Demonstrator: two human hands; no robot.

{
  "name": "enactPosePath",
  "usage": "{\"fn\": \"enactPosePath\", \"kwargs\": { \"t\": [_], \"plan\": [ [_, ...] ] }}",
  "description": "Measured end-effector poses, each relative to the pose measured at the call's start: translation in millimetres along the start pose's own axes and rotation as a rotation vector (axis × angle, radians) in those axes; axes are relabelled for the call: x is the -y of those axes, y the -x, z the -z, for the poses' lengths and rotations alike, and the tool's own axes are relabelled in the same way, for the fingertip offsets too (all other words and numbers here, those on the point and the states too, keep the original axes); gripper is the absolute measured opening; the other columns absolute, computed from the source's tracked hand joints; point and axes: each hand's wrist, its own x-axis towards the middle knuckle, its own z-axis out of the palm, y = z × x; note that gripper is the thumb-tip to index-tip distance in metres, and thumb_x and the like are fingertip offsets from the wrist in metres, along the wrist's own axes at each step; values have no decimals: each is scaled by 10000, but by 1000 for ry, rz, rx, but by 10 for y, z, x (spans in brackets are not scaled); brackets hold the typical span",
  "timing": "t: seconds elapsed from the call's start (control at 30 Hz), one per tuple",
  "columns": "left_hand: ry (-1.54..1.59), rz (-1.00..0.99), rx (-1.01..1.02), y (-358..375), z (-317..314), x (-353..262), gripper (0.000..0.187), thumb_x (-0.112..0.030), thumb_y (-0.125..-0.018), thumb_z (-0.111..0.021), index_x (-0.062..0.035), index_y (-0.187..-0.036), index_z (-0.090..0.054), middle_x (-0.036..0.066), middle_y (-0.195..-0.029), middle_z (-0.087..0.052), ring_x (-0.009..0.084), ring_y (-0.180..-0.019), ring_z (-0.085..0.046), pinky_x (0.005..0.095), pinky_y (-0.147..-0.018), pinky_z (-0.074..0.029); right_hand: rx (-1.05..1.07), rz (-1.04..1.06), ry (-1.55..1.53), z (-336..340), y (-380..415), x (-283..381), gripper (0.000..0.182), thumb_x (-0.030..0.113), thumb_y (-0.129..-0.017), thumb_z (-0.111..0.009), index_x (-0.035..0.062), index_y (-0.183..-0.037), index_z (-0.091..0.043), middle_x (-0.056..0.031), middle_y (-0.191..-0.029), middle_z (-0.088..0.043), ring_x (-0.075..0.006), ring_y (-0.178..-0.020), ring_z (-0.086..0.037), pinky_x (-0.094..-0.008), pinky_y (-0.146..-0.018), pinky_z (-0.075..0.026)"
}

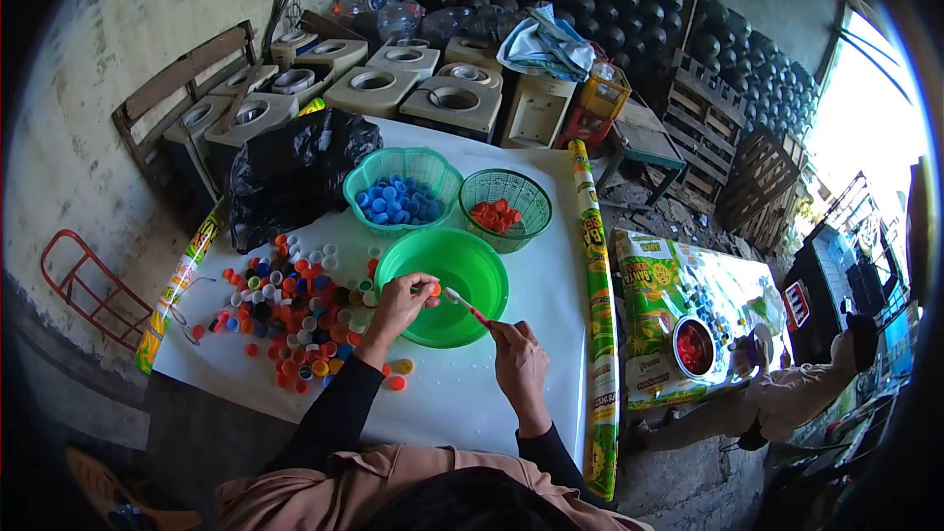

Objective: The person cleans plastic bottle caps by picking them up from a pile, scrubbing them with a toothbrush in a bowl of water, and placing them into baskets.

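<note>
Over the left rim of a bright green basin (pixel 480 270), my left hand (pixel 400 307) pinches a small orange cap (pixel 435 289). A toothbrush (pixel 466 306) with a white head and a red-and-white handle is gripped in my right hand (pixel 518 359), at the basin's lower right. The brush head points at the cap, a small gap apart. Many loose caps (pixel 295 320), mostly orange, red, white and blue, lie left of the basin. Behind it stand a teal basket (pixel 359 180) holding blue caps (pixel 399 202) and a green mesh basket (pixel 532 199) holding orange-red caps (pixel 495 216).
A black plastic bag (pixel 295 162) sits at the table's back left. Rolled colourful edges (pixel 599 334) border the white table (pixel 551 383). At right, another person (pixel 787 398) is beside a second table (pixel 649 359) with a pot of red pieces (pixel 694 346). Water dispenser parts (pixel 372 90) stand behind.
</note>
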Motion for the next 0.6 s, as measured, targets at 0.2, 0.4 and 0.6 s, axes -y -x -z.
{"fn": "enactPosePath", "kwargs": {
  "t": [0.2,0.4,0.6],
  "plan": [
    [-312,-253,-137,146,-11,-205,301,-38,-858,-746,52,-1127,-647,182,-945,-680,270,-846,-728,360,-710,-580,-19,-29,-13,49,63,-91,149,235,-973,-634,191,-1042,-758,-66,-826,-625,-310,-691,-657,-416,-571,-480],
    [-568,-251,-53,57,10,26,275,-69,-843,-776,52,-1073,-689,173,-946,-661,264,-765,-705,355,-681,-558,-44,-32,-34,3,117,-199,138,225,-956,-656,188,-1045,-755,-64,-821,-625,-298,-680,-650,-408,-566,-474],
    [-453,-312,-75,-353,-197,-344,257,-62,-831,-769,44,-1052,-691,185,-901,-637,331,-767,-657,407,-673,-523,-26,-57,-72,-16,150,-276,130,210,-945,-674,178,-1039,-757,-71,-812,-620,-293,-671,-639,-402,-569,-466]
  ]
}}
